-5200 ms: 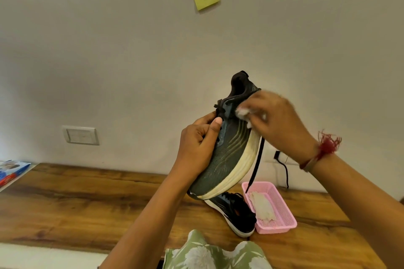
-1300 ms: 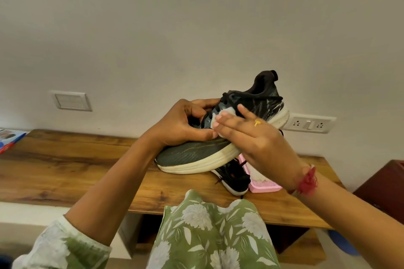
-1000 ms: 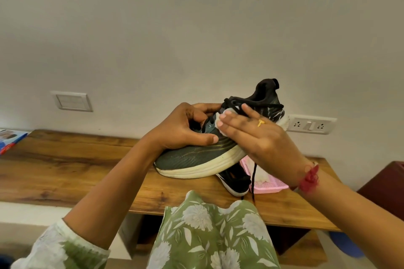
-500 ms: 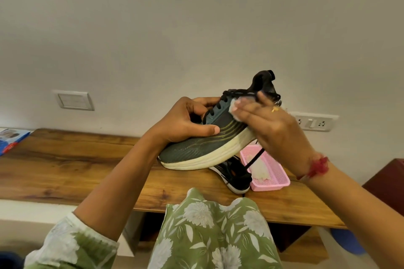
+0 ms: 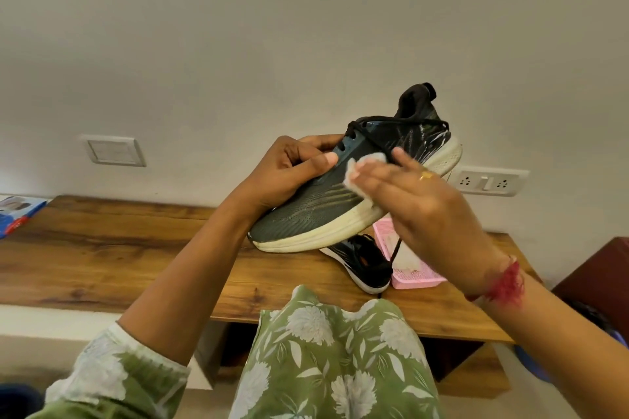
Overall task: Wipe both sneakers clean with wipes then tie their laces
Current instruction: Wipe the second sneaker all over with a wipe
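grey knit with faint pale stripes covers the upper of the grey sneaker [image 5: 316, 211], which is held in the air above the wooden table [image 5: 119, 248]. its toe points down to the left and its heel is raised to the right. its thick cream sole faces the person.

the left hand [image 5: 296, 173] grips the grey sneaker near the front eyelets. the fingers are curled over the top of the upper and the thumb lies along the near side.

the right hand [image 5: 418, 204] presses a white wipe [image 5: 360, 168] against the side of the grey sneaker, just below the eyelets. its fingers are straight and close together on top of the wipe. the thumb is hidden, so i cannot tell whether it pinches the wipe from below. a gold ring [image 5: 425, 175] sits on one finger and a red thread [image 5: 507, 282] is tied round the wrist.

a black lace [image 5: 405, 122] runs loose across the ankle opening, and one end of it hangs down behind the right hand towards the table.

the black sneaker [image 5: 364, 262] rests on the table under the grey sneaker, with its white sole edge towards the person. just beside it on the right stands a pink basket [image 5: 422, 281] with crumpled white wipes inside.

on the wall behind are a light switch [image 5: 114, 150] to the left and a socket strip [image 5: 486, 178] to the right. a blue packet [image 5: 17, 214] lies at the far left end of the table. a green floral garment [image 5: 333, 350] fills the lower middle of the view.
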The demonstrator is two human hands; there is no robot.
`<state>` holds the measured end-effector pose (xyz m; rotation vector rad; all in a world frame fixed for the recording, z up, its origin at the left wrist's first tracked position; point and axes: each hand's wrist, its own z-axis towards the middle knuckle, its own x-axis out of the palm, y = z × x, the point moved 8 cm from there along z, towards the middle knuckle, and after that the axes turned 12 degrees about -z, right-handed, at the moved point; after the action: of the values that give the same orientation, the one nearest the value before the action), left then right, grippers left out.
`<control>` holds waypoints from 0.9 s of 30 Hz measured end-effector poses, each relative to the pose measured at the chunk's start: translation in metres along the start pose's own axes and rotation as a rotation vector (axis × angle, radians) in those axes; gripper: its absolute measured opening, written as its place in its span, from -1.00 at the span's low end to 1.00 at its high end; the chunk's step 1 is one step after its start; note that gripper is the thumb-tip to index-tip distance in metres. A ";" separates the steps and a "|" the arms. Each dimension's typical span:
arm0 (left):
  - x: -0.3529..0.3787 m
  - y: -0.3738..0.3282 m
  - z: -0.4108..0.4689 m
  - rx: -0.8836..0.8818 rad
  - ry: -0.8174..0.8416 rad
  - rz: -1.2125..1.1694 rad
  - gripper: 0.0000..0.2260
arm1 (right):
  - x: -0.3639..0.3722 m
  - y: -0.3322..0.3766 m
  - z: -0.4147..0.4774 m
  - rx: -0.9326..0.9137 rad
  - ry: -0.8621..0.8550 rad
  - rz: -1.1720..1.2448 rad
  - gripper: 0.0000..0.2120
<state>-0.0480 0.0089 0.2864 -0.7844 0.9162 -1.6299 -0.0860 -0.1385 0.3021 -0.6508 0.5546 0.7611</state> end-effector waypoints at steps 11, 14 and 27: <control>-0.004 0.002 0.003 0.000 -0.043 0.000 -0.82 | 0.006 -0.001 -0.002 0.112 0.046 0.002 -0.62; -0.005 0.006 0.004 -0.019 -0.031 -0.007 -0.79 | 0.008 0.028 -0.009 -0.007 0.046 0.024 -0.63; -0.013 0.016 0.004 -0.044 -0.088 -0.017 -0.82 | 0.012 -0.012 0.001 0.129 0.050 0.008 -0.63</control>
<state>-0.0339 0.0183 0.2739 -0.8890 0.8875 -1.5816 -0.0698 -0.1393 0.2989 -0.5498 0.6467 0.7123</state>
